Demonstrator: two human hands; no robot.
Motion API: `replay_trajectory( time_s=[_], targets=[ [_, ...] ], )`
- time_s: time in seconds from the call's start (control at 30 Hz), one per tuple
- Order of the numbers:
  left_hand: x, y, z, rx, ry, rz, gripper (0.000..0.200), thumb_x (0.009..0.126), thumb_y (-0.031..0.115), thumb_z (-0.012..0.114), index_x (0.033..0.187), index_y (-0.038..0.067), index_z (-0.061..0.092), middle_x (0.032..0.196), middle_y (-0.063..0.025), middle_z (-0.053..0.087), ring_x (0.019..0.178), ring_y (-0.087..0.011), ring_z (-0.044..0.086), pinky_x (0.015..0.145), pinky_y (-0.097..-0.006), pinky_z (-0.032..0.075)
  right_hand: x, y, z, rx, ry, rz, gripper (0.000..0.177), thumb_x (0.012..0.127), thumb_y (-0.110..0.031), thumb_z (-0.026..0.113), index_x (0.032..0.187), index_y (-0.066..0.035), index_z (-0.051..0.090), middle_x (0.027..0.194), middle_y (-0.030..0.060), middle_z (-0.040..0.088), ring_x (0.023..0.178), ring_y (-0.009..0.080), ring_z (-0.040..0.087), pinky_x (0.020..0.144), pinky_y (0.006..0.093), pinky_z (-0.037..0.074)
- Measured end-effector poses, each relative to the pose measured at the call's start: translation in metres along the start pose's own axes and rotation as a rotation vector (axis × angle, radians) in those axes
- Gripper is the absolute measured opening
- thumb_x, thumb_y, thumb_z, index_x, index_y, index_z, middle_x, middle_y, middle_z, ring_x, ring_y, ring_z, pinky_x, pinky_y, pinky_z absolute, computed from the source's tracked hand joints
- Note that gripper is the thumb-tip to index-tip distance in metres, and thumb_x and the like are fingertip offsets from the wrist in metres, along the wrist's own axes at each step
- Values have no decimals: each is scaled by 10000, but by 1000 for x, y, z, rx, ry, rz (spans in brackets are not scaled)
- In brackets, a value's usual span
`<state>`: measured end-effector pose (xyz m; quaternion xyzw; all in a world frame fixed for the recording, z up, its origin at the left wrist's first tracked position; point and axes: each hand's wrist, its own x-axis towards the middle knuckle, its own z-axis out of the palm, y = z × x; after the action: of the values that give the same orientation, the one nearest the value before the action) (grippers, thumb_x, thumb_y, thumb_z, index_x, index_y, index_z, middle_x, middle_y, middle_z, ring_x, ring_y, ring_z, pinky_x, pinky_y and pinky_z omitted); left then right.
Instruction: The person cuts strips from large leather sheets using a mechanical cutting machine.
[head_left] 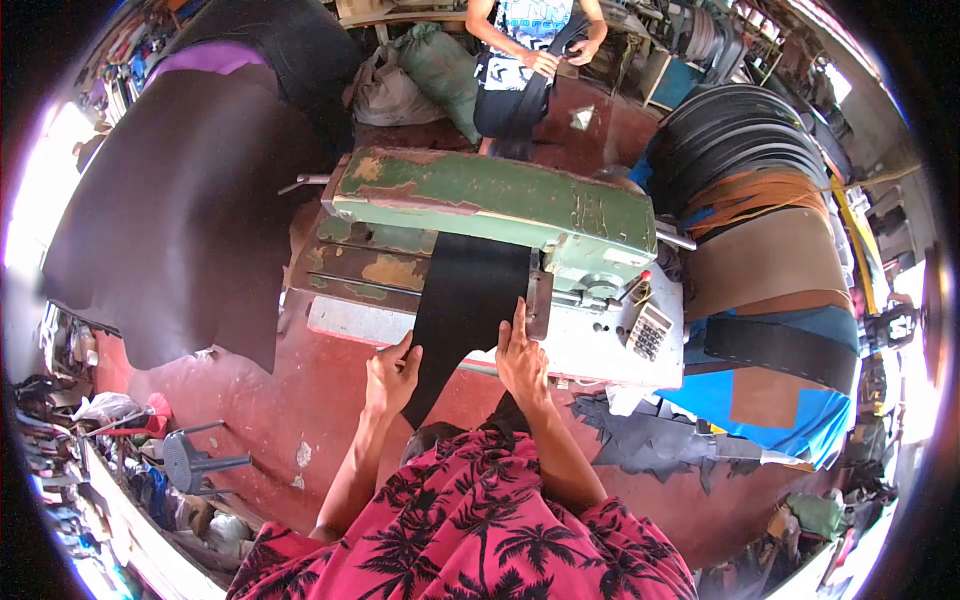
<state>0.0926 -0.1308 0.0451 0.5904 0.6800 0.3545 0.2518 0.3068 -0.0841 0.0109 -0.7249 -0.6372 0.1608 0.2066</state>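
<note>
A long black sheet of leather-like material (464, 310) runs under the green machine (500, 205) and hangs over the front edge of its white table toward my lap. My left hand (392, 378) is at the sheet's left edge, with thumb and index finger stretched out and slightly apart. At the right edge, my right hand (522, 362) lies on the sheet, its index finger pointing forward along a metal guide (540, 300). The sheet's far end under the machine body is hidden.
A calculator (650, 332) lies on the white tabletop (600, 358). Large brown sheets (180, 210) are piled left; rolled material (765, 255) is stacked right. A dark stool (205, 462) stands at lower left. Another person (530, 55) stands beyond the machine. Dark scraps (645, 440) lie on the floor.
</note>
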Motion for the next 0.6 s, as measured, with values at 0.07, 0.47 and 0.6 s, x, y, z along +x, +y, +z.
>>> replay_trajectory(
  time_s=[0.07, 0.47, 0.6],
  targets=[
    [12, -5, 6, -30, -7, -21, 341, 913, 174, 660, 1190, -25, 649, 781, -244, 666, 691, -245, 709, 615, -322, 535, -4, 2, -5, 21, -72, -20, 610, 995, -328, 473, 1521, -118, 246, 655, 275, 634, 562, 454, 632, 538, 557, 519],
    [102, 13, 31, 62, -25, 16, 284, 875, 129, 658, 1124, -10, 646, 855, -252, 665, 804, -397, 679, 676, -394, 533, -58, 53, -2, 26, -32, -318, 596, 972, -240, 507, 1461, 38, 308, 589, 175, 624, 514, 365, 601, 722, 537, 477],
    [122, -3, 49, 26, 16, 32, 307, 868, 128, 663, 1132, -27, 640, 870, -273, 663, 859, -404, 677, 679, -387, 531, -55, 37, -30, 69, -131, -272, 588, 973, -212, 498, 1460, 47, 296, 607, 200, 616, 531, 382, 599, 641, 512, 489]
  ],
)
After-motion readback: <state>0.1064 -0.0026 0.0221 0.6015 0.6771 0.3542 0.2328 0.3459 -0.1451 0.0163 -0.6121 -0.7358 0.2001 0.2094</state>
